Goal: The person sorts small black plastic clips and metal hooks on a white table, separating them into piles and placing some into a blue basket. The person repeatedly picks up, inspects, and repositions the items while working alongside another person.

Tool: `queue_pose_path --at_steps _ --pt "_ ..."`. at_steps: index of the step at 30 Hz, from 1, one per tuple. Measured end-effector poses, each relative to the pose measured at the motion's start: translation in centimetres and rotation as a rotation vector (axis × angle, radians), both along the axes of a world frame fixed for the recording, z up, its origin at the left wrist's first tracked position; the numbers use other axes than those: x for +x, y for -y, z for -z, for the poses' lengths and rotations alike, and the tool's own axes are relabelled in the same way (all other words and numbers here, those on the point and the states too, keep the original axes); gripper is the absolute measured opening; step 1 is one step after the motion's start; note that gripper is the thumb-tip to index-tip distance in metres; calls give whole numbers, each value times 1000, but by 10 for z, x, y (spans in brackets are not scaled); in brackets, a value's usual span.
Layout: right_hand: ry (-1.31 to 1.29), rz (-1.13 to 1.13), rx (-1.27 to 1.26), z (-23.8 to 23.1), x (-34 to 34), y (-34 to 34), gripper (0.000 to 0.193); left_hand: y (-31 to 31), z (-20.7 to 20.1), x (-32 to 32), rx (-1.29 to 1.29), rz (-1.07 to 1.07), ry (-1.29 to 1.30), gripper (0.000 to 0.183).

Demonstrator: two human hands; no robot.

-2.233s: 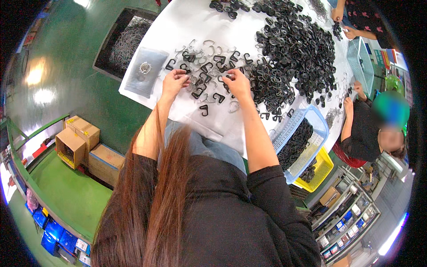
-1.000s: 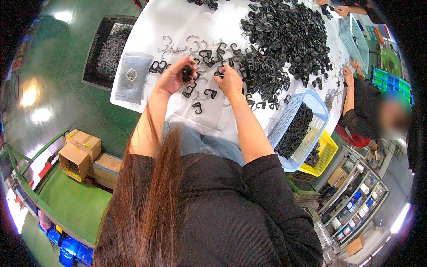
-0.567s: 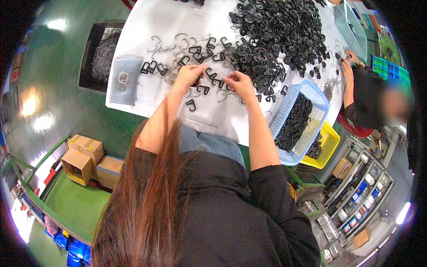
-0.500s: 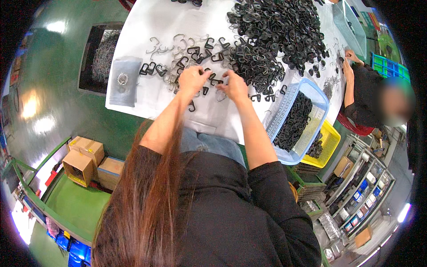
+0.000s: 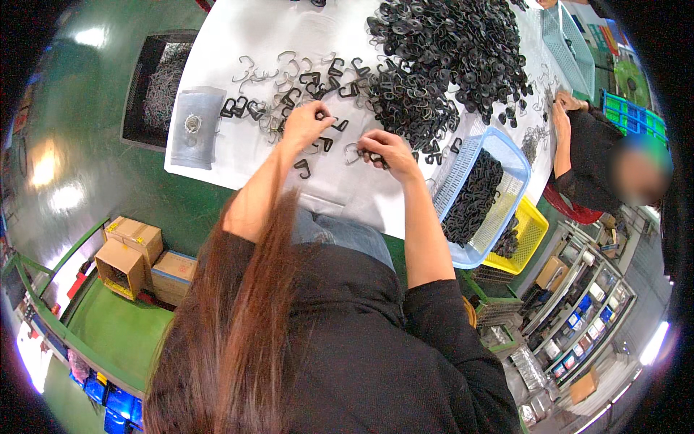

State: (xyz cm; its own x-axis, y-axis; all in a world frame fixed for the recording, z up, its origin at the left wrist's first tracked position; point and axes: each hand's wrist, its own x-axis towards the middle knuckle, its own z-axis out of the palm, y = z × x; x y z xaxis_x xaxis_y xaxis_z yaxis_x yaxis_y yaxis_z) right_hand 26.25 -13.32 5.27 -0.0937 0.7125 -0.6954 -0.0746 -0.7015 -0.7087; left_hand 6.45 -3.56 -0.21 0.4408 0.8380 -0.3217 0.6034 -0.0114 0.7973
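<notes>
While left hand (image 5: pixel 306 124) pinches close to a black hook (image 5: pixel 340 124), right hand (image 5: pixel 394 152) grips a dark piece (image 5: pixel 377 159)

Where the floor shows at far left, cardboard boxes (image 5: pixel 130 249) sit low, and above them a black crate (image 5: pixel 131 108) holds tangled grey wire (image 5: pixel 166 92), near the white table (image 5: pixel 224 32). Flat grey pad (image 5: pixel 206 141) on the table's left edge, wire ring (image 5: pixel 192 124) on top. Next, scattered bare and black hooks (image 5: pixel 253 110), loosely spread, some overlapping. Left hand over their near side: thumb and fingertips almost together, black hook right at the tips; can't tell if it's actually held. One loose hook (image 5: pixel 302 169) lies on the table below that hand. Right hand: fingers curled shut around the dark piece, exact shape partly hidden; thin wire clip (image 5: pixel 353 153) just beside the fingertips. Hands apart, hooks between. Beyond right hand, big black pile (image 5: pixel 452 65). Then blue basket (image 5: pixel 457 163), tilted, at the table's near edge, black hooks inside; yellow basket (image 5: pixel 536 228) partly under it, dark pieces inside. Far right: co-worker's hands (image 5: pixel 567 103) together at the table edge, contents too small to tell; pale teal basket (image 5: pixel 558 54) above them.
</notes>
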Motion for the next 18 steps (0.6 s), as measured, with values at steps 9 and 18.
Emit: queue_pose_path --at_steps 9,18 --pt "1175 -649 237 48 -92 -22 35 -7 -20 -84 -659 -241 372 25" --pt "953 -196 -14 -29 30 64 35 63 -36 60 -790 23 236 33"
